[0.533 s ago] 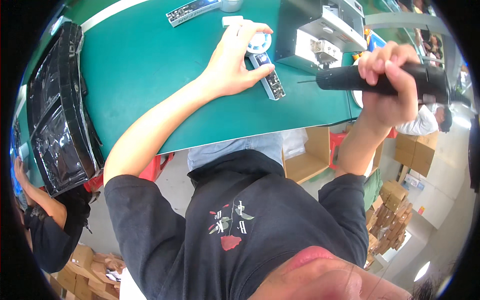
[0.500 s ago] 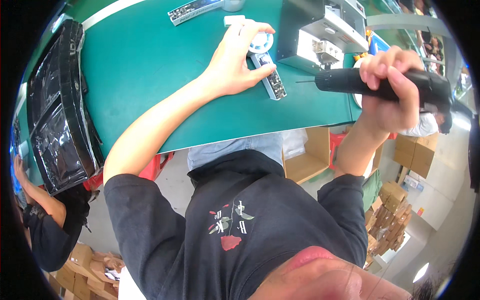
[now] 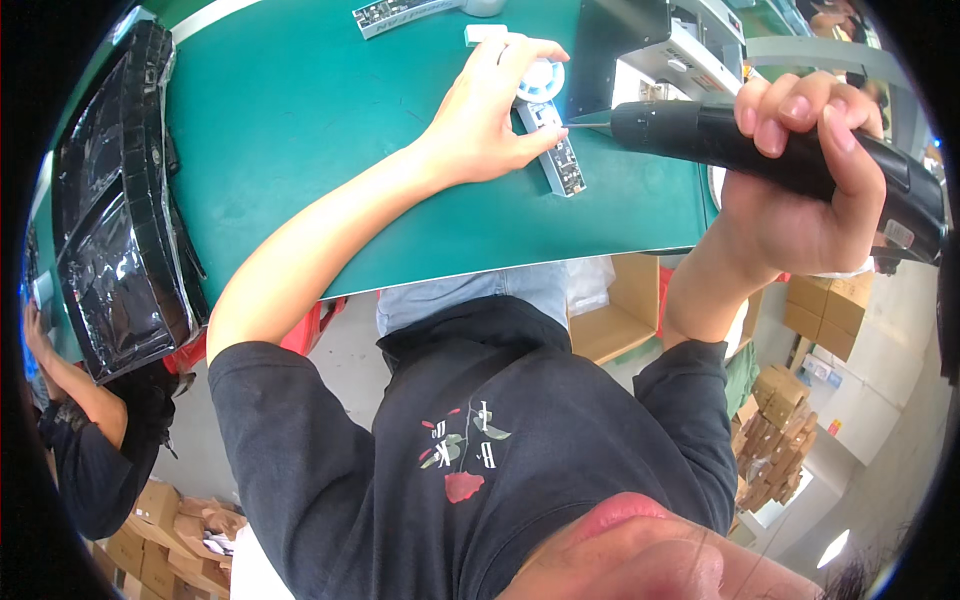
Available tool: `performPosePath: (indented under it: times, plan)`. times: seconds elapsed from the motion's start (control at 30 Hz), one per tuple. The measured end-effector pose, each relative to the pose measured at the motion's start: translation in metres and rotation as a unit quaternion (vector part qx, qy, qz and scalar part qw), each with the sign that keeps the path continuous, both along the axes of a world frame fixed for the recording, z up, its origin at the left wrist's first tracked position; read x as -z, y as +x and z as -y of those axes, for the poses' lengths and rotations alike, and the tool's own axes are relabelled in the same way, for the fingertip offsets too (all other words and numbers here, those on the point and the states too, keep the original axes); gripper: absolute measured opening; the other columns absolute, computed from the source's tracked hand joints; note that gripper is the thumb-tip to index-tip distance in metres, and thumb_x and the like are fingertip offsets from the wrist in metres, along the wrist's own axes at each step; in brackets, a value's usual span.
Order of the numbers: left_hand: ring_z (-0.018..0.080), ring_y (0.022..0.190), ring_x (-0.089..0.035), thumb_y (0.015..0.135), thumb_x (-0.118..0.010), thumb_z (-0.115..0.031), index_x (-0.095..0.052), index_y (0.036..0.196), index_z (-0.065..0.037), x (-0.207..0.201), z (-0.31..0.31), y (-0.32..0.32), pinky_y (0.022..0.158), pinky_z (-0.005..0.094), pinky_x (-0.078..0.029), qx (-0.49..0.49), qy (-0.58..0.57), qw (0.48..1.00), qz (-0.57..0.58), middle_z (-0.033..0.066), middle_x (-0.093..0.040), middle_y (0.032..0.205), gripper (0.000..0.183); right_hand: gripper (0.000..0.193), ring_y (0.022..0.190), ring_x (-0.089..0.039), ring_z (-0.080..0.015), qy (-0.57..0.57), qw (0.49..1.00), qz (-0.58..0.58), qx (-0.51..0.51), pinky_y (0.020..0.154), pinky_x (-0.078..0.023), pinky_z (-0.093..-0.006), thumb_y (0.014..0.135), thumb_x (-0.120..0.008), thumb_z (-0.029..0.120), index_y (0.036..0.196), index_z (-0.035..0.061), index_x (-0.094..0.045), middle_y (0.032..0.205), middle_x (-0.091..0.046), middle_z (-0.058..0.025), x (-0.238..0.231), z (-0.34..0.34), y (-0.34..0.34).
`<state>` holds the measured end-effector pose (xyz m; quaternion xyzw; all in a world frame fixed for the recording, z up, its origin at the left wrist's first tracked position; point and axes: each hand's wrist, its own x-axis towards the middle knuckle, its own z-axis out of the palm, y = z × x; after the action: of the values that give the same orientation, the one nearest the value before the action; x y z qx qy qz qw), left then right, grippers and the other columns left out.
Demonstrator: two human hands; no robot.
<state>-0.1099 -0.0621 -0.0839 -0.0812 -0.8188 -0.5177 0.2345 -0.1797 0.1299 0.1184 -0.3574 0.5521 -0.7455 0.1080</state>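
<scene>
My left hand lies on the green work mat, its fingers pressing down a small white part with a round end and a narrow circuit board strip. My right hand grips a black electric screwdriver held level. The screwdriver's thin bit points left, its tip at the white part beside my left fingertips.
A black tray wrapped in shiny film lies at the mat's left end. A grey and white machine stands behind the part. Another board strip rests at the far edge. Cardboard boxes sit below the bench. Another person is at lower left.
My right hand has brought the screwdriver left, so its bit tip now meets the white part. My left hand keeps its hold on the part.
</scene>
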Motion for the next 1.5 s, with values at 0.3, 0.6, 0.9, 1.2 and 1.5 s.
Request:
performPosePath:
  times: [0.3, 0.6, 0.9, 1.2, 1.5]
  plan:
    - [0.0341, 0.124, -0.057, 0.076, -0.090, -0.012, -0.056, 0.140, -0.010, 0.000, 0.000, 0.001, 0.108, 0.0438, -0.046, 0.002, 0.015, 1.000, 0.007, 0.0137, -0.060, 0.130, 0.073, 0.017, 0.074, -0.056, -0.0244, -0.012, 1.000, -0.004, -0.017, 0.075, -0.044, -0.0431, 0.094, -0.054, 0.012, 0.101, 0.0025, -0.066, 0.092, -0.066, -0.0170, 0.002, 0.012, -0.012]
    - [0.0351, 0.124, -0.056, 0.076, -0.090, -0.013, -0.056, 0.140, -0.013, 0.001, -0.001, 0.000, 0.107, 0.0447, -0.046, -0.001, 0.017, 1.000, 0.003, 0.0136, -0.059, 0.128, 0.073, 0.014, 0.073, -0.060, -0.0266, -0.021, 1.000, 0.006, -0.002, 0.074, -0.049, -0.0448, 0.094, -0.056, 0.008, 0.101, 0.0003, -0.065, 0.089, -0.067, -0.0193, 0.022, 0.029, -0.021]
    - [0.0365, 0.124, -0.056, 0.077, -0.089, -0.015, -0.056, 0.141, -0.014, 0.001, -0.001, 0.001, 0.106, 0.0460, -0.047, -0.008, 0.009, 1.000, 0.002, 0.0140, -0.058, 0.128, 0.072, 0.012, 0.071, -0.061, -0.0257, -0.015, 1.000, -0.001, 0.020, 0.073, -0.050, -0.0448, 0.093, -0.057, 0.007, 0.100, 0.0014, -0.065, 0.086, -0.067, -0.0180, 0.029, 0.039, -0.020]
    - [0.0362, 0.121, -0.057, 0.077, -0.089, -0.015, -0.055, 0.141, -0.014, 0.001, -0.002, 0.000, 0.105, 0.0459, -0.047, -0.006, 0.009, 1.000, 0.000, 0.0136, -0.059, 0.128, 0.072, 0.012, 0.071, -0.061, -0.0264, -0.018, 1.000, 0.004, 0.023, 0.073, -0.051, -0.0453, 0.093, -0.059, 0.008, 0.099, -0.0001, -0.066, 0.086, -0.067, -0.0185, 0.028, 0.037, -0.021]
    - [0.0361, 0.120, -0.055, 0.078, -0.089, -0.017, -0.054, 0.141, -0.017, 0.000, -0.002, 0.000, 0.102, 0.0471, -0.050, -0.003, 0.010, 1.000, -0.001, 0.0137, -0.055, 0.125, 0.072, 0.015, 0.054, -0.055, -0.0187, -0.068, 0.996, -0.039, 0.047, 0.059, -0.053, -0.0330, 0.088, -0.064, 0.005, 0.093, 0.0033, -0.051, 0.071, -0.057, -0.0102, 0.041, 0.064, -0.002]
